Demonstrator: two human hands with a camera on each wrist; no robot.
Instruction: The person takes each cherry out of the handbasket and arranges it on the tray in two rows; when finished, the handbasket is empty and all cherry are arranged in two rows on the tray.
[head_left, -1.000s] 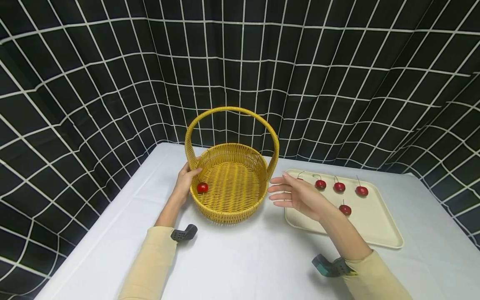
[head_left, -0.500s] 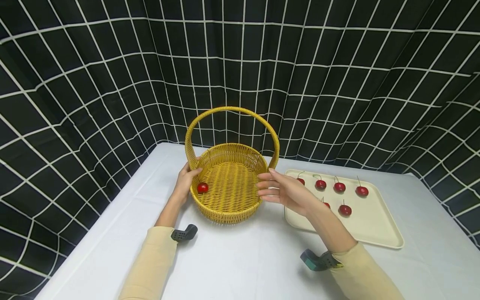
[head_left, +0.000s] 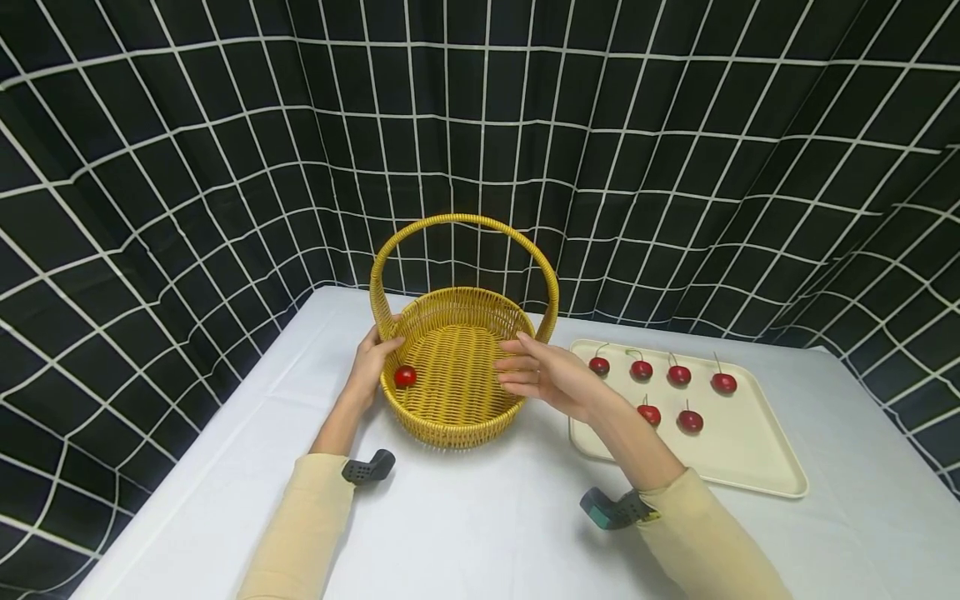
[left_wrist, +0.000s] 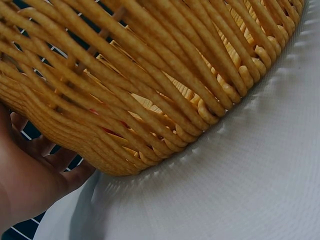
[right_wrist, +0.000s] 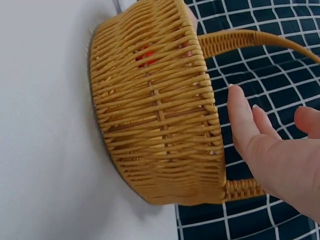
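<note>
A yellow wicker basket (head_left: 457,433) with a tall arched handle stands on the white table. My left hand (head_left: 369,365) grips its left rim at the foot of the handle, thumb over the edge and fingers outside; the left wrist view shows those fingers (left_wrist: 75,176) against the wicker wall. One red cherry (head_left: 405,376) lies inside, near that thumb. My right hand (head_left: 551,375) reaches across the right rim, fingers extended over the basket. In the right wrist view the right hand (right_wrist: 285,155) is beside the rim with its fingers apart from the thumb, and no object shows between them.
On the right, a cream tray (head_left: 750,458) bears several red cherries with stems, among them a front cherry (head_left: 690,421) and a right-hand cherry (head_left: 723,382). A black curtain with a white grid (head_left: 480,125) encloses the table's back and sides.
My right hand has moved left, from the tray's near-left corner to over the basket's right rim, uncovering cherries on the tray. The left hand and basket have stayed in place.
</note>
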